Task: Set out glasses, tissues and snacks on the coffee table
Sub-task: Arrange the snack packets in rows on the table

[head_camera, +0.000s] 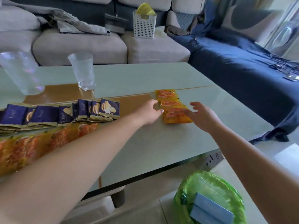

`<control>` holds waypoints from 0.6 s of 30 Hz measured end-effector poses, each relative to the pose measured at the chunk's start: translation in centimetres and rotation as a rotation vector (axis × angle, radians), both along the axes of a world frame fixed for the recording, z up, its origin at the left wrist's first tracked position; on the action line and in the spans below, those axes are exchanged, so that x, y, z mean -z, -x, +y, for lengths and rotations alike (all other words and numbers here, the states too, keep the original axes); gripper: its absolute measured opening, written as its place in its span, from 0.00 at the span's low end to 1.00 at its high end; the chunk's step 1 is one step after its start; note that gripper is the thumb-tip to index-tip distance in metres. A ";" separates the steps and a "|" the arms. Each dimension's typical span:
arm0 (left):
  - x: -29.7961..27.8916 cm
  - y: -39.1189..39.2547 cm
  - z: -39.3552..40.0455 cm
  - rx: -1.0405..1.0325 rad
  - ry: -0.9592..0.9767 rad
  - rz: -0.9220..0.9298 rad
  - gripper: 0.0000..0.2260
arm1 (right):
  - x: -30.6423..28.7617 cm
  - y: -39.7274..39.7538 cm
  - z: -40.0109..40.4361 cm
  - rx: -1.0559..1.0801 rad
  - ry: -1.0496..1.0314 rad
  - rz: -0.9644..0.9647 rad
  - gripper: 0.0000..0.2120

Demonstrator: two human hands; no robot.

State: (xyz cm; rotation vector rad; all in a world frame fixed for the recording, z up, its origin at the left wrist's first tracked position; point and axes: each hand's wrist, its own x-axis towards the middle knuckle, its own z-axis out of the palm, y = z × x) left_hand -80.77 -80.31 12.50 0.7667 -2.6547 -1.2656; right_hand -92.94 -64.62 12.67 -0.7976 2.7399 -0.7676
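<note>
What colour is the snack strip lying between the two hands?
The snack strip is yellow with orange-red pictures, seen clearest in the head view.

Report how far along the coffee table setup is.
Done: one glass and a larger glass stand on the coffee table; purple snack packets lie in a row. In hand: the left hand pinches the edge of the orange packets while the right hand touches them, fingers open. Left: no tissues show on the table.

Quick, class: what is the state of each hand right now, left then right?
Left hand: pinching the left edge of the orange snack packets.
Right hand: open, fingers spread, fingertips at the packets' right edge.
</note>
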 end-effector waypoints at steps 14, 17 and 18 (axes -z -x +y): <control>0.3 0.8 0.6 -0.219 -1.022 0.231 0.24 | 0.5 -0.5 -0.6 -0.095 0.576 -0.585 0.18; 0.2 0.0 0.7 -0.237 -1.186 0.258 0.06 | -0.4 -2.0 0.4 -0.228 0.539 -0.542 0.14; 0.1 -0.3 0.7 -0.273 -1.214 0.279 0.05 | -0.8 -2.6 0.7 -0.260 0.523 -0.527 0.15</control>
